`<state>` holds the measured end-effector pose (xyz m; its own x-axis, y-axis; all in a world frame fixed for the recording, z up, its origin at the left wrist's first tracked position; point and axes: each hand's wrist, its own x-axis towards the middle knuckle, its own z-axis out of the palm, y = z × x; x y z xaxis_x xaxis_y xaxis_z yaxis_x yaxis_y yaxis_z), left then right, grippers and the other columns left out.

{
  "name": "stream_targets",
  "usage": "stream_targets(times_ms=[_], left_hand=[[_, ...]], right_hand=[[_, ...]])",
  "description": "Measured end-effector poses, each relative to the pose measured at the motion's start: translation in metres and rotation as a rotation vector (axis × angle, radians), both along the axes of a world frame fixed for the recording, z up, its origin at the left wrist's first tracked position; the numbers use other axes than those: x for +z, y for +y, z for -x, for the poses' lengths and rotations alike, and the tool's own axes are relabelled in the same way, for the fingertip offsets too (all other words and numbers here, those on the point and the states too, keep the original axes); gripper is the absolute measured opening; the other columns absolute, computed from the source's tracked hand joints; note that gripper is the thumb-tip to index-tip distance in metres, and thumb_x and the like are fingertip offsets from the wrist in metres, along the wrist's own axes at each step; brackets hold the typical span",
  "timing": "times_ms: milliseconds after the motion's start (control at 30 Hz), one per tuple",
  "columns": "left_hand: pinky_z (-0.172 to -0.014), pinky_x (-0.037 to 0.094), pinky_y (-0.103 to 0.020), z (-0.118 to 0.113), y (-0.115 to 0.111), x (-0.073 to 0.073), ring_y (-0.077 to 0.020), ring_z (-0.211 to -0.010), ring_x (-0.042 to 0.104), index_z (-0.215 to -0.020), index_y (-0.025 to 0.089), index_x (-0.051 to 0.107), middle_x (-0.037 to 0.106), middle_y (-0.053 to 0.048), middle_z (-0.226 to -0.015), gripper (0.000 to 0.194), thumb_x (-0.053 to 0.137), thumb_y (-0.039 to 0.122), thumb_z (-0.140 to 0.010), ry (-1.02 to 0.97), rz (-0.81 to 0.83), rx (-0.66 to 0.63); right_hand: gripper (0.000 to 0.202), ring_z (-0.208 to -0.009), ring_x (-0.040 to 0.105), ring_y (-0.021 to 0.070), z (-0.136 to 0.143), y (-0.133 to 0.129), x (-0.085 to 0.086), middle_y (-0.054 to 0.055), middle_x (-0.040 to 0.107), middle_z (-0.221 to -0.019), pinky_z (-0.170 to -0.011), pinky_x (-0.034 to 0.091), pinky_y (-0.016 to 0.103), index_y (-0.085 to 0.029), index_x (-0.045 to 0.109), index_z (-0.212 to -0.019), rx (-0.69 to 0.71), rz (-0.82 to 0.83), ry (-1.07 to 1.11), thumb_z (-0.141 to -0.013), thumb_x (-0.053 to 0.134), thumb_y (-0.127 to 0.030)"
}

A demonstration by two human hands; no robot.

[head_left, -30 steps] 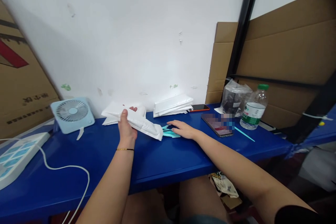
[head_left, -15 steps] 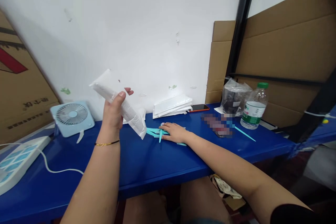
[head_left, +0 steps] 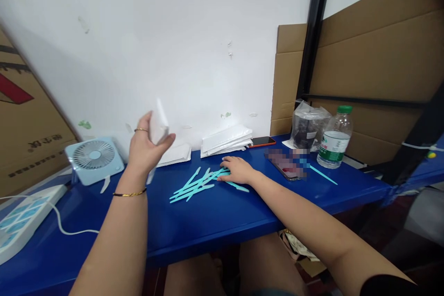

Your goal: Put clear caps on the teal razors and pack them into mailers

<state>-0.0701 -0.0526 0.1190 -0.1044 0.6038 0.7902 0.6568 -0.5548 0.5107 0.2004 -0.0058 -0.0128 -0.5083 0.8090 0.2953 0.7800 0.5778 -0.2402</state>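
Note:
A slim white paper packet (head_left: 159, 125) is raised above the table's left-middle, held between the thumb and fingers of my left hand (head_left: 144, 150). It now appears nearly edge-on. On the tabletop, several thin turquoise sticks with paler tips (head_left: 192, 189) lie criss-crossed in a loose pile. My right hand (head_left: 239, 170) rests over the pile's right end, palm down, thumb and fingers apart; the sticks under it are partly hidden.
White packets are stacked (head_left: 227, 141) against the wall, with more white packets (head_left: 176, 153) left of them. Two phones (head_left: 262, 142), a water bottle (head_left: 335, 143) and a bagged dark object (head_left: 307, 129) stand right. A fan (head_left: 95, 157) and power strip (head_left: 31, 217) sit left.
My left hand has turned the packet and moved slightly left, so its lower end no longer hangs over the sticks. My right hand has shifted right, and more sticks show, spread out.

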Motion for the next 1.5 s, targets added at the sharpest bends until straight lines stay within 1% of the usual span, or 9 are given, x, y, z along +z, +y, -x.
stream_targets(times_ms=[133,233,367,500,767,967,1133,1333,1500], left_hand=[[-0.092,0.036,-0.049,0.017,0.018,-0.034,-0.0348,-0.110,0.050,-0.131,0.022,0.036,0.055,-0.012,-0.119,0.078,0.062,0.050,-0.064,0.538,0.434,0.290],[-0.099,0.026,-0.053,0.012,0.022,-0.066,-0.0403,-0.126,0.029,-0.138,0.010,0.023,0.035,-0.023,-0.137,0.107,0.067,0.056,-0.052,0.689,0.573,0.361],[-0.102,0.029,-0.036,-0.025,0.013,-0.103,-0.0277,-0.128,0.033,-0.140,0.013,0.022,0.029,-0.015,-0.143,0.089,0.043,0.067,-0.072,0.700,0.687,-0.036],[-0.105,0.022,-0.040,-0.065,0.010,-0.126,-0.0314,-0.132,0.022,-0.138,0.005,0.026,0.027,-0.018,-0.143,0.089,0.027,0.070,-0.077,0.629,0.808,-0.096],[-0.100,0.033,-0.029,-0.084,0.003,-0.116,-0.0229,-0.122,0.042,-0.137,0.022,0.032,0.038,-0.004,-0.139,0.069,0.037,0.062,-0.081,0.588,0.730,-0.529],[-0.094,0.039,-0.033,-0.062,0.006,-0.106,-0.0270,-0.118,0.045,-0.127,0.023,0.047,0.049,-0.007,-0.130,0.070,0.049,0.064,-0.071,0.564,0.667,-0.336],[-0.098,0.036,-0.035,-0.040,0.007,-0.116,-0.0282,-0.120,0.041,-0.131,0.025,0.041,0.042,-0.009,-0.133,0.090,0.067,0.062,-0.053,0.646,0.718,-0.449],[-0.088,0.042,-0.031,-0.058,0.003,-0.125,-0.0250,-0.107,0.050,-0.123,0.024,0.050,0.053,-0.008,-0.119,0.071,0.061,0.061,-0.063,0.559,0.678,-0.445],[-0.075,0.046,-0.028,-0.067,0.017,-0.117,-0.0216,-0.094,0.056,-0.119,0.021,0.053,0.057,-0.008,-0.113,0.062,0.048,0.061,-0.073,0.438,0.641,-0.352]], right_hand=[[0.054,-0.102,0.053,0.0246,-0.031,0.009,0.011,0.010,0.057,-0.113,-0.085,0.040,0.032,-0.021,0.061,-0.108,-0.073,0.059,0.187,-0.080,0.040,-0.062],[0.058,-0.099,0.054,0.0241,-0.062,0.012,0.020,0.010,0.058,-0.110,-0.085,0.040,0.030,-0.019,0.061,-0.108,-0.112,0.161,0.226,-0.072,0.052,-0.064],[0.079,-0.097,0.054,0.0275,-0.086,0.006,0.025,0.010,0.053,-0.113,-0.079,0.044,0.032,-0.023,0.056,-0.115,-0.098,0.432,0.015,-0.050,0.068,-0.066],[0.093,-0.092,0.055,0.0261,-0.081,-0.002,0.020,0.009,0.049,-0.113,-0.074,0.046,0.031,-0.023,0.052,-0.118,-0.041,0.447,-0.078,-0.036,0.077,-0.058],[0.062,-0.075,0.056,0.0143,-0.068,0.001,0.016,0.006,0.051,-0.104,-0.062,0.046,0.024,-0.019,0.056,-0.113,0.215,0.445,0.064,-0.056,0.074,-0.036],[0.055,-0.086,0.054,0.0177,-0.075,-0.002,0.023,0.006,0.055,-0.106,-0.071,0.045,0.025,-0.020,0.059,-0.110,0.224,0.396,0.099,-0.058,0.072,-0.030],[0.044,-0.072,0.056,0.0168,-0.090,0.003,0.022,0.003,0.060,-0.084,-0.061,0.043,0.024,-0.018,0.066,-0.091,0.047,0.431,0.074,-0.050,0.076,-0.029],[0.033,-0.069,0.057,0.0149,-0.078,0.006,0.020,0.002,0.062,-0.074,-0.061,0.043,0.022,-0.015,0.066,-0.088,0.173,0.457,0.200,-0.064,0.067,-0.036],[0.030,-0.075,0.058,0.0170,-0.042,0.024,0.023,0.006,0.065,-0.084,-0.063,0.043,0.024,-0.015,0.066,-0.090,-0.099,0.271,0.050,-0.072,0.057,-0.037]])
